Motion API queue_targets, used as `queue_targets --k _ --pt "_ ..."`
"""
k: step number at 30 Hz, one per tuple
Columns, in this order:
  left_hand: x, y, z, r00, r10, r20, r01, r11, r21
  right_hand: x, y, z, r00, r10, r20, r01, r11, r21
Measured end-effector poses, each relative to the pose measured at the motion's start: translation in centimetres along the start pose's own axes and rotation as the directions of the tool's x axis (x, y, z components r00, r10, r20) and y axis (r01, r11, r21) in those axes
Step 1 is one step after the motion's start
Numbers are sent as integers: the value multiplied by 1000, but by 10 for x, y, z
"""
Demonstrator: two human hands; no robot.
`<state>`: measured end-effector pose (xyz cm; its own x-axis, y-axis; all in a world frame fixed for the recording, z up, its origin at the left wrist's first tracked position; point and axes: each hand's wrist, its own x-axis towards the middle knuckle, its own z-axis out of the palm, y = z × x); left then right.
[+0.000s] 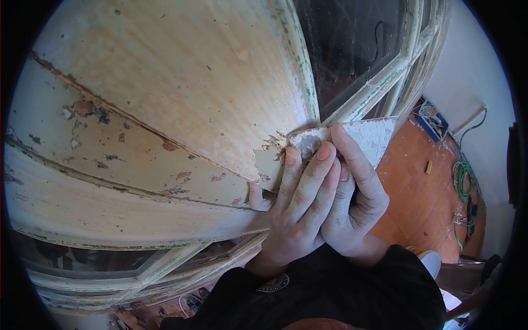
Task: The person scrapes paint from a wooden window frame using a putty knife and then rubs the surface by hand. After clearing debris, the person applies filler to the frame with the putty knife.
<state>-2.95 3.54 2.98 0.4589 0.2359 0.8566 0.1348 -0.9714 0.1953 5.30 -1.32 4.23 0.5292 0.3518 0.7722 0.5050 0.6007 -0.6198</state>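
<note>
My left hand and my right hand are pressed together around a broad metal scraper. Both sets of fingers lie on its paint-smeared blade; the handle is hidden behind them. One long edge of the blade meets the cream-painted wooden panel just beyond my fingertips. There a patch of bare greyish surface has ragged, flaking paint around it. My left thumb is stretched out sideways, close against the panel's lower strip.
Glazed frames with worn white and green paint stand beyond the panel. On the terracotta tiled floor are a blue tray, a small yellow block and a coiled green hose. A white bucket stands by my right side.
</note>
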Motion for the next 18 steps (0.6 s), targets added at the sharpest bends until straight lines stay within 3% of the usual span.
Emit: queue_targets --k 3,7,9,11,13,15,16,17,18 --pt "1 1 -2 999 -28 38 24 995 99 -1 -2 -4 1000 -2 15 2 999 -38" --pt "-1 0 -1 1000 -14 -7 14 1000 -10 -2 -9 -2 995 82 50 -79 994 -72" --pt "-4 0 1 1000 -28 -7 29 994 103 0 -10 0 991 122 62 -116 989 -97" --pt "-3 1 4 998 -1 -55 8 992 127 7 -10 2 1000 20 4 -19 999 -38" --pt "-7 3 4 999 -26 -29 28 996 90 3 -6 -8 996 -28 87 28 1000 11" --pt "-3 5 1 998 -59 38 56 996 62 -2 -15 -12 969 220 114 -215 975 -62" --pt "-2 3 4 999 -48 17 47 997 55 2 -14 -13 968 135 210 -89 973 -214" --pt "-4 4 5 999 -48 4 48 998 47 3 -10 -10 967 143 213 -96 971 -218" --pt "-7 5 7 999 -49 -8 50 998 40 5 -2 -4 992 13 122 6 989 -149"
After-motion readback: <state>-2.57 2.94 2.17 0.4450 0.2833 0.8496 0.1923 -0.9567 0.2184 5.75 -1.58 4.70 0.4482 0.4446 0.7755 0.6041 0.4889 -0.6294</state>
